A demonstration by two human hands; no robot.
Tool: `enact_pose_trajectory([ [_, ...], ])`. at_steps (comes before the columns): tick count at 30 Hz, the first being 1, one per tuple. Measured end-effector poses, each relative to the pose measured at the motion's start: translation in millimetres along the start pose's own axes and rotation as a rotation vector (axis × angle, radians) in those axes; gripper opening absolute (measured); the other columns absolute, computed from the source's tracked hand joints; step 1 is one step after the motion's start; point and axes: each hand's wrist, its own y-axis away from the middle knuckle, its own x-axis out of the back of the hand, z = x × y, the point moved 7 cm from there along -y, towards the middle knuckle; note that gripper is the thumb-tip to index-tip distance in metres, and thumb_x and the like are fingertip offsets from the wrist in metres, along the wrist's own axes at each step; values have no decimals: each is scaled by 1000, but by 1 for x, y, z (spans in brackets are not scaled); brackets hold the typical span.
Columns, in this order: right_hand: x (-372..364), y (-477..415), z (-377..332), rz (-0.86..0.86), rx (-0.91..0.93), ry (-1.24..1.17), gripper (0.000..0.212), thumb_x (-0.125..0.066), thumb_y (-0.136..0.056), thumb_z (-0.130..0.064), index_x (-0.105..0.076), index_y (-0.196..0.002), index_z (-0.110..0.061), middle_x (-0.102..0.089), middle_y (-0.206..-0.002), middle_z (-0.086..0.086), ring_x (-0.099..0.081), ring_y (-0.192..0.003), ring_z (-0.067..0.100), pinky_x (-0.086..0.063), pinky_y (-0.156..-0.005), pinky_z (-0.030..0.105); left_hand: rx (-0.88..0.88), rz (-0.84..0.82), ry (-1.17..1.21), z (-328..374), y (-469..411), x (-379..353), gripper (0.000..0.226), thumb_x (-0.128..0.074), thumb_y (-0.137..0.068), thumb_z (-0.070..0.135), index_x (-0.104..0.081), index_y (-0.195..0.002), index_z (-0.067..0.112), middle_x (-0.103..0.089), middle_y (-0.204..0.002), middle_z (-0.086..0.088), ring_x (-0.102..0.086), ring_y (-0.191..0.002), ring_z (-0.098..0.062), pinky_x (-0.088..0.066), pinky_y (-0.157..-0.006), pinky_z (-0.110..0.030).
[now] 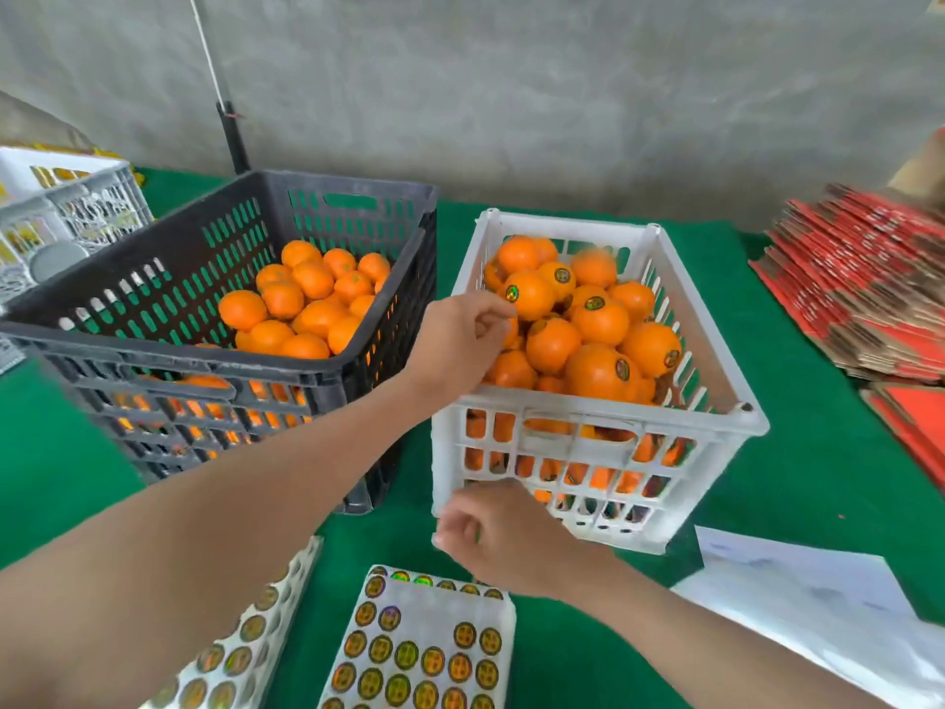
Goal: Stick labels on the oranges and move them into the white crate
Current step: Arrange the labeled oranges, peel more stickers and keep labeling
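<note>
Left of the white crate (603, 409), the slotted black crate (169, 350) keeps smooth unlabelled oranges (312, 319) within reach. The white crate, rigid lattice plastic, is heaped with labelled oranges (595, 373). A glossy label sheet (424, 642) lies just before it. The left hand (455, 340) curls its fingers over the crate's left rim and the right hand (506, 539) curls before it; whether either holds anything is unclear

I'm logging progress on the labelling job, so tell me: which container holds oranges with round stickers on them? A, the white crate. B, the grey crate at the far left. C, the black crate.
A: several oranges in the white crate show round labels, while the fruit in the black crate shows none.
</note>
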Motion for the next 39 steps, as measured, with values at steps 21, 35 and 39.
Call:
enact_pose_trajectory([
  [21, -89, -7, 96, -197, -590, 64, 27, -66, -84, -27, -63, -106, -12, -62, -101, 6, -57, -91, 19, -42, -79, 25, 535, -770, -287, -153, 181, -4, 36, -55, -94, 13, -51, -130, 15, -57, -127, -1, -53, -110, -12, -38, -96, -21],
  [35, -53, 4, 67, 269, -405, 17, 16, -62, -86, -7, -77, -83, -10, -74, -93, 1, -65, -96, 16, -44, -96, 28, 750, -705, -19, -157, 181, -15, 49, -59, -92, 12, -44, -138, 9, -54, -135, -8, -53, -119, -21, -39, -96, -26],
  [39, -45, 6, 61, 333, -398, -112, 10, -65, -85, -6, -75, -87, -6, -72, -93, 5, -65, -90, 16, -47, -93, 31, 928, -638, 286, -154, 183, -14, 21, -66, -87, 10, -66, -106, 0, -74, -95, -10, -68, -86, -21, -55, -80, -29],
])
